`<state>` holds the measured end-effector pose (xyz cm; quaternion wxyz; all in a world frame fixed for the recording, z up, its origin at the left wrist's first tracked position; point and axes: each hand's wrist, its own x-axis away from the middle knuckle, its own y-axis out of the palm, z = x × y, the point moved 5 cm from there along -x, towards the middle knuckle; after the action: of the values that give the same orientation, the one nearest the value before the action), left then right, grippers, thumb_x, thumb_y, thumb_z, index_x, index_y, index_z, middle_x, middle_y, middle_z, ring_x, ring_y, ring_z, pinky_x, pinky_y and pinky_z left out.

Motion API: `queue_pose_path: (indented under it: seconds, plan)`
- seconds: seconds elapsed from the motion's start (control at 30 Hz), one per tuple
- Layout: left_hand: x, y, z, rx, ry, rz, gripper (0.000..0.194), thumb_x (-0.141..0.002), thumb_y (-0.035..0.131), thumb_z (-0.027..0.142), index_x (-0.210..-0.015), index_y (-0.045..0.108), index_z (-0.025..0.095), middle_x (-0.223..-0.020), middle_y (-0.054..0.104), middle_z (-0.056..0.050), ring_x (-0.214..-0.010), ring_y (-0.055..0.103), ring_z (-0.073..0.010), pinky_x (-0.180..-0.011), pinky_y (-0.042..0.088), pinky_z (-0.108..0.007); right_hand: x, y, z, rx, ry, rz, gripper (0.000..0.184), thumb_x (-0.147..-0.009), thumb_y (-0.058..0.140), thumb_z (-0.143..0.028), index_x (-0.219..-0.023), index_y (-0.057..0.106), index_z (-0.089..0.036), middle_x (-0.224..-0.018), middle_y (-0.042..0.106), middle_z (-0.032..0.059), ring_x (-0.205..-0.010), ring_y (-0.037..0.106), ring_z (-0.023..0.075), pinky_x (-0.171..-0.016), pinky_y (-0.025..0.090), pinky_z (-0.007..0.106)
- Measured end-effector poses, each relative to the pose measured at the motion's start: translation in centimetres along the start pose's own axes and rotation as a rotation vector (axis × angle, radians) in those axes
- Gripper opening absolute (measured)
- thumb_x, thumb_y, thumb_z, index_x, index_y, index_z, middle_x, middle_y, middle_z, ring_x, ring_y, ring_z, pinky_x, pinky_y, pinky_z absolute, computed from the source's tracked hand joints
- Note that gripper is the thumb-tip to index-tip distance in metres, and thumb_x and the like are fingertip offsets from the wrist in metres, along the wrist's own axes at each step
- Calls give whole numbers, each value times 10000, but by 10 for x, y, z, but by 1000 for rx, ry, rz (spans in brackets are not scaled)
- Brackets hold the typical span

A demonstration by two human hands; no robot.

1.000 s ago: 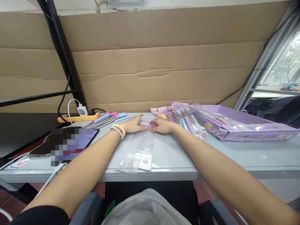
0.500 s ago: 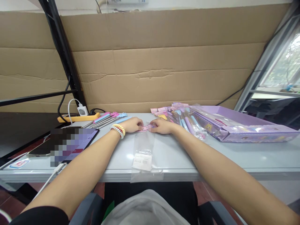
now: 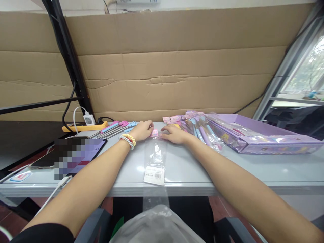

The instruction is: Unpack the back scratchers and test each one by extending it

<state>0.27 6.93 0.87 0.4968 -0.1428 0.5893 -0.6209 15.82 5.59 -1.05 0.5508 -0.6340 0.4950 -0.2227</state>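
A flat clear bag [image 3: 155,153] lies on the table [image 3: 192,165]. The left hand [image 3: 143,130] curls by its pink card [image 3: 154,133]; I can't tell if it pinches. The right hand [image 3: 175,134] spreads near it. Wrappers [image 3: 217,145] by the purple box [image 3: 283,147] hold back scratchers [image 3: 204,135].

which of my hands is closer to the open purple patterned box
Right. Your right hand is left of the box, with plastic-wrapped pastel-handled tools between; your left hand is farther left, by the clear plastic bag.
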Motion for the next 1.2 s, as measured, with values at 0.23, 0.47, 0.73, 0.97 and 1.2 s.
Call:
queue_pose_path:
  seconds: [0.23,0.47,0.73,0.97,1.2]
  plan:
    - [0,-10,-3,-32,-75,153,202,-831,386,240,-917,562,193,-855,658,-67,-768,593,-195,-684,424,-293,4,-2,-9,-328,-14,16,379,-846,455,-478,-1030,551,-160,-915,655,71,-697,616,143,-637,449,253]
    - [0,-11,5,-3,-23,195,189,-833,388,231,-914,554,190,-903,656,-71,-798,589,-196,-699,428,-302,8,-7,-27,-343,-159,20,272,-706,628,-343,-883,541,-156,-834,620,36,-724,560,135,-641,421,251]
    - [0,-15,-3,-32,-102,286,200,-849,365,241,-926,541,186,-889,645,-78,-814,580,-200,-719,421,-307,11,-3,-35,-745,-145,-170,275,-689,642,-316,-891,616,-131,-758,615,33,-569,531,89,-493,391,217]
    - [2,-30,-13,-28,-192,462,206,-860,328,221,-918,523,188,-921,617,-90,-876,561,-213,-773,421,-330,17,7,-44,-810,-111,-380,265,-661,659,-322,-841,662,-128,-767,652,53,-499,545,85,-377,295,193]
    - [2,-27,-13,60,-135,449,336,-829,456,383,-1089,489,173,-1123,537,-97,-1024,512,-212,-900,402,-335,8,-14,-28,-680,-70,70,182,-659,642,-311,-677,636,-131,-584,601,10,-477,502,86,-442,357,207]
